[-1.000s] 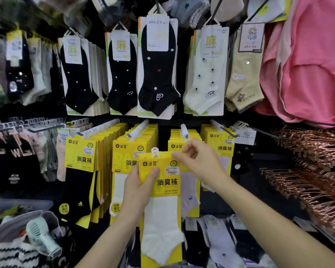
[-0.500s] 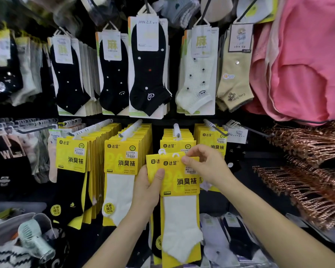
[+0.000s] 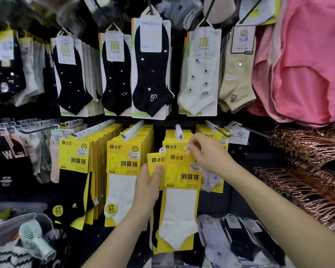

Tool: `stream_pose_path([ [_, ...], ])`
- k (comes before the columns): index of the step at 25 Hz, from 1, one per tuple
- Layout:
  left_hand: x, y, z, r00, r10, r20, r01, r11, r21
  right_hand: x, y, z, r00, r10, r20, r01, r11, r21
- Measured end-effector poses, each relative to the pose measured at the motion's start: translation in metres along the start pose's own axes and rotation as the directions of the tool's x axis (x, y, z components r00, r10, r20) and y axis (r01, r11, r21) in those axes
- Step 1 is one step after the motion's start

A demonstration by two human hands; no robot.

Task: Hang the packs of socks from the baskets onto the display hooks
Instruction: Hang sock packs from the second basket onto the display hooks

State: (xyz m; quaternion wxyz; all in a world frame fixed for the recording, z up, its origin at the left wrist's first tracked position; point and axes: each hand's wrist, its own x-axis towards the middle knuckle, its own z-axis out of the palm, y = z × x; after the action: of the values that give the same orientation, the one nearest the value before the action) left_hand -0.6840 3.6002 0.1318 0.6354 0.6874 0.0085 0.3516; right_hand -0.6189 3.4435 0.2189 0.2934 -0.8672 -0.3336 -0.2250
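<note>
Mid-hang: sock pack (image 3: 182,176) gripped at its 9 o'clock edge by left hand (image 3: 147,188), tab (image 3: 186,149) pinched by right hand (image 3: 207,153), just under hook (image 3: 179,132) at 12 o'clock. Next, probably: tab hole lined up on hook tip.

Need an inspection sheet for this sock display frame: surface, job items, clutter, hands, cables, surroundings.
Surface: dark display wall with rows of hooks; no table seen.
Job's things: front yellow pack with a white sock, not yet on a hook; second pack behind it; white hook just above, already carrying packs. Baskets: nothing seen.
Clutter: handheld fan in a bag, lower left.
Grippers: left hand grips both packs; right hand pinches the front yellow pack's hanger tab.
Cables: nothing seen.
Surroundings: black socks hanging above; pink garment and copper hangers on the right.
</note>
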Motion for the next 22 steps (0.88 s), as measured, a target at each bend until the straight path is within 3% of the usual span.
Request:
stream_pose_path([
  [6,0.002,-0.010,-0.035,0.991,-0.063,-0.120,0.062,0.998,-0.013,0.039,0.001,-0.004,0.987,0.138,-0.078,-0.125,0.981,0.150],
  [10,0.004,-0.006,-0.052,0.984,-0.062,-0.166,0.058,0.998,-0.030,0.051,-0.001,0.013,0.988,0.150,-0.045,-0.146,0.986,0.081],
  [18,0.002,0.009,-0.044,0.993,0.056,-0.104,-0.047,0.995,0.089,0.044,0.002,0.013,0.988,0.129,-0.085,-0.120,0.987,0.106],
  [22,-0.007,0.010,-0.043,0.993,0.068,-0.096,-0.055,0.989,0.134,0.043,-0.004,0.011,0.990,0.125,-0.064,-0.126,0.992,-0.001],
])
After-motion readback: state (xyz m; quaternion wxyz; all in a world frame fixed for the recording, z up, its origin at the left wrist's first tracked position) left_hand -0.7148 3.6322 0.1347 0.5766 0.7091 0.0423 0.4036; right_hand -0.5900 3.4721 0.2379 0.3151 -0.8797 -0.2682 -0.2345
